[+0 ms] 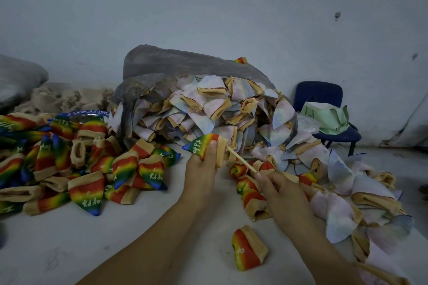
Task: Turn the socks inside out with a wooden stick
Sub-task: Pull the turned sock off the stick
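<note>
Though well under way, looks far from finished: grips a rainbow sock (pixel 203 144) at frame centre in curled fingers of the left hand (pixel 200 166); pinches the wooden stick (pixel 240 161) in the right hand (pixel 278 188), tip at the cuff. Seems to leave a turned pile (pixel 81 164) at left and a pale heap (pixel 208 109) at upper centre still to turn.

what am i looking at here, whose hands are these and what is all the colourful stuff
No machine here: this is one picture from a camera worn on a person's head, looking down at their two bare hands. The left hand holds a rainbow sock. The right hand grips a wooden stick, whose tip goes into the sock's beige cuff. On the pale surface, a heap of bright socks lies at the left. Behind, a grey bag spills pale socks. A blue chair stands by the wall.
</note>
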Demonstrator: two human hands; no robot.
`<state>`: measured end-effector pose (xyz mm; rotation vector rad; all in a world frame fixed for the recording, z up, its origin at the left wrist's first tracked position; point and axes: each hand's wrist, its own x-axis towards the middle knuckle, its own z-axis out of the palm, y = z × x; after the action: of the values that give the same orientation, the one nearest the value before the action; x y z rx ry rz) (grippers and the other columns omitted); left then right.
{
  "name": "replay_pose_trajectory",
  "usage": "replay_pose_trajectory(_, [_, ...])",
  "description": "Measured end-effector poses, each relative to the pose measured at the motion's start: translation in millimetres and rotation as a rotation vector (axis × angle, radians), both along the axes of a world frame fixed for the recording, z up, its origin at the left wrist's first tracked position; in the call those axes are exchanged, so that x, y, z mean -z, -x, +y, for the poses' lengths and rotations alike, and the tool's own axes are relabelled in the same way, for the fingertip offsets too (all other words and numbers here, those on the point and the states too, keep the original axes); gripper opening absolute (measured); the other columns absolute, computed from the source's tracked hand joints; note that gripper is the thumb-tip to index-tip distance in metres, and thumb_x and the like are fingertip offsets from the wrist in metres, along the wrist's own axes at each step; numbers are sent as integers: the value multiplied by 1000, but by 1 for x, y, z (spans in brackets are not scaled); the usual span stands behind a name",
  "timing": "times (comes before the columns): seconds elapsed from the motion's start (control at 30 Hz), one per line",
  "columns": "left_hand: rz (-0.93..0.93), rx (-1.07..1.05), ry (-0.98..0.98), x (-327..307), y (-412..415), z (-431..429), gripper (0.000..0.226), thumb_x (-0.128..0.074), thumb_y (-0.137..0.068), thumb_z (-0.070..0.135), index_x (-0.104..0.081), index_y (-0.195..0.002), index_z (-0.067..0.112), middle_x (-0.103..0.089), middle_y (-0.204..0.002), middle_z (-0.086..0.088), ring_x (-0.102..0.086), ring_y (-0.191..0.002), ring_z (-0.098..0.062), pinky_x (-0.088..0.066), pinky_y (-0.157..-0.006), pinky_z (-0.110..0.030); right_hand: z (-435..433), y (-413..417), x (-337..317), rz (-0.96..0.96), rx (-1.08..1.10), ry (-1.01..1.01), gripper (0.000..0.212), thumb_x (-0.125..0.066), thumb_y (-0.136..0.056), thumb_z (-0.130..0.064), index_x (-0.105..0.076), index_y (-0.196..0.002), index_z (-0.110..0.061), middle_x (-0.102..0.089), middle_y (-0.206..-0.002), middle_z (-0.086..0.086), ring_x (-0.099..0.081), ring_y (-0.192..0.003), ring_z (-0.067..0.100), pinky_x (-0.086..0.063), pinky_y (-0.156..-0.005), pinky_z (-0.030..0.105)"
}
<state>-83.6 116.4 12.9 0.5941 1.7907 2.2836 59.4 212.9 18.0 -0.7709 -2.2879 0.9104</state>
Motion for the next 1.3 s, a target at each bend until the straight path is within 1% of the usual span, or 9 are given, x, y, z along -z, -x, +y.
replay_pose_trajectory(0.3, [-254,222,-131,-11,-4,-12,60,-72,-71,51,-70,-114,9,-73,-112,-14,-64,-114,-31,-43,-109,-50,2,-5,-8,-222,-6,-280,29,-41,-91,-58,-48,-69,-39,-53,-59,-12,-50,-57,-1,-29,-49,19])
replay_pose_trajectory(0.5, [-55,265,131,-2,-14,-2,33,-54,-96,48,-77,-91,26,-74,-83,6,-66,-83,-9,-52,-86,-33,-8,-3,-8,-152,-6,-299,22,-42,-93,-54,-50,-80,-38,-54,-62,-13,-51,-60,-1,-33,-50,19])
replay_pose_trajectory(0.6, [42,259,259,-8,-13,-9,50,-46,-91,63,-71,-60,33,-61,-56,11,-54,-52,0,-45,-57,-16,-8,-3,-6,-159,7,-292,22,-41,-93,-55,-50,-82,-38,-54,-63,-14,-51,-61,-2,-32,-49,19])
replay_pose_trajectory(0.73, [96,60,544,-7,-5,-13,68,-42,-84,75,-63,-54,18,-60,-49,4,-57,-49,-6,-38,-58,-23,-3,-2,-7,-212,30,-277,25,-41,-92,-58,-50,-80,-37,-52,-63,-14,-49,-60,-2,-31,-49,20])
replay_pose_trajectory(0.8, [-74,-6,350,-14,6,-19,65,-43,-86,74,-59,-59,17,-52,-51,2,-47,-48,-12,-34,-56,-27,2,-5,-6,-224,53,-268,29,-41,-91,-58,-55,-81,-34,-55,-64,-13,-50,-61,-1,-32,-49,20])
replay_pose_trajectory(0.87, [-296,120,-188,-25,22,-30,67,-42,-81,78,-67,-70,16,-60,-63,-1,-48,-53,-9,-36,-56,-25,6,-7,-4,-191,74,-228,32,-42,-91,-58,-58,-81,-32,-59,-66,-10,-54,-63,1,-37,-50,21])
replay_pose_trajectory(0.97, [-431,242,-573,-40,41,-43,87,-44,-66,83,-59,-121,18,-69,-119,-2,-64,-105,-12,-48,-84,-27,7,-7,-5,-93,96,-141,27,-44,-91,-55,-52,-73,-38,-59,-65,-12,-52,-63,0,-36,-51,21])
replay_pose_trajectory(1.13, [80,-92,171,-26,29,-28,25,-56,-96,48,-56,-118,37,-60,-119,13,-56,-107,-1,-44,-79,-20,7,-4,-3,-39,129,-129,26,-45,-93,-52,-60,-82,-34,-55,-63,-14,-48,-61,-3,-33,-49,18])
replay_pose_trajectory(1.3, [721,-369,319,-61,35,-14,27,-50,-101,26,-64,-120,14,-55,-120,-3,-49,-98,3,-38,-81,-5,10,-5,1,-12,152,-119,20,-46,-93,-50,-53,-78,-37,-55,-61,-11,-51,-61,1,-35,-49,23])
